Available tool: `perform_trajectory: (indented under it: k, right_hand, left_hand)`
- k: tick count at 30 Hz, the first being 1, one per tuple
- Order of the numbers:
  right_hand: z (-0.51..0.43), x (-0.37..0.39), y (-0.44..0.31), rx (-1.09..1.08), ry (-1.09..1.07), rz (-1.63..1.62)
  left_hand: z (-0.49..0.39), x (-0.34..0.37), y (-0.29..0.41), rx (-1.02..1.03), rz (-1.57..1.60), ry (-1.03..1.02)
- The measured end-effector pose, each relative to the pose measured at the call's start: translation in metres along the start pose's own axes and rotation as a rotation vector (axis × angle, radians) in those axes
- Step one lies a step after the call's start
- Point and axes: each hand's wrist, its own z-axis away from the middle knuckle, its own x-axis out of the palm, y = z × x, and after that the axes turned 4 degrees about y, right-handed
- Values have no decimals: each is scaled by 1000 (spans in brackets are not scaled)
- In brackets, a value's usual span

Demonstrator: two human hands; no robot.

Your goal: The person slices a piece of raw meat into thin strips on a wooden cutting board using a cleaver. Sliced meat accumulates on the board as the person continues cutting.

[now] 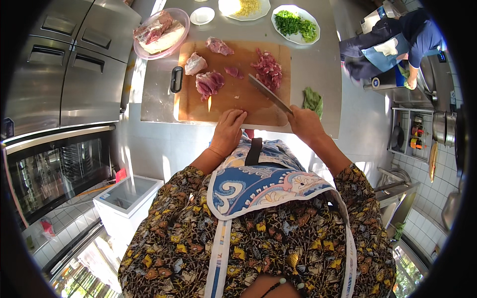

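My right hand (306,124) grips the handle of a kitchen knife (270,94), whose blade slants up and left over the wooden cutting board (238,106). My left hand (229,128) rests at the board's near edge, its fingertips on the wood; nothing shows in its grasp. Near the knife tip lies a small slice of raw meat (234,72). A pile of cut meat strips (267,70) sits on the board's right part. Sliced meat (209,84), a pale-sided chunk (195,63) and another chunk (220,46) lie on the left and far parts.
A plastic bowl (186,35) of large meat pieces stands far left. Beyond the board are a small white dish (202,15), a plate (261,14) of chopped yellowish food and a plate (295,40) of chopped greens. A green cloth (313,101) lies right. A co-worker (395,44) stands at the right.
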Motion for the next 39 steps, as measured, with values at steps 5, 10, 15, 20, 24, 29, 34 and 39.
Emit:
perform_trajectory:
  k: [5,10,15,20,24,29,34,39]
  right_hand:
    - [19,-10,-19,-35,-110,31]
    - [25,15,-21,-178,-97,3]
    - [-9,10,-1,-3,-20,51]
    - [-19,-7,6,74,131,19]
    - [-4,-9,-13,131,157,-266]
    - [0,8,-6,240,-4,-331]
    - [-2,21,1,261,77,-411]
    - [2,27,-2,252,118,-436]
  left_hand:
    - [-15,-23,-20,-161,145,249]
    - [-60,-43,-62,-115,-30,289]
    - [-110,-27,-86,112,-267,100]
    - [-132,5,-106,93,-366,-110]
    - [-144,-3,-92,-14,-343,-135]
    - [-162,-29,-66,-540,154,-256]
    - [-144,-22,-77,-844,873,-268]
    - [-124,-10,-61,-1102,1362,-108]
